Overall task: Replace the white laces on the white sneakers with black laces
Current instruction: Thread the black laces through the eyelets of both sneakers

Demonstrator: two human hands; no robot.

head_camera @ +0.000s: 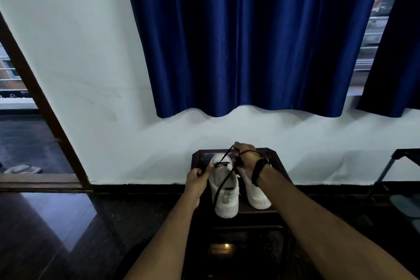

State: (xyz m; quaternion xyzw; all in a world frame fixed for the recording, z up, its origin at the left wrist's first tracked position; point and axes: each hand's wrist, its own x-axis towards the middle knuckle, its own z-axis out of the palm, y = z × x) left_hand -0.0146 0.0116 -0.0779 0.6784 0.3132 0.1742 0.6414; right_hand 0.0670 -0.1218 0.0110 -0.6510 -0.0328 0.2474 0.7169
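Head view, left hand [197, 177] and right hand [246, 158] each pinching black lace [223, 180] (partly threaded), left white sneaker [223, 191]

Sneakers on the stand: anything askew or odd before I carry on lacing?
Nothing damaged or spilled. The left sneaker carries only one run of black lace, its ends gripped by the left hand and right hand. The right sneaker shows no lace.

The right hand [246, 159] hides the toe of the right sneaker [255, 191].
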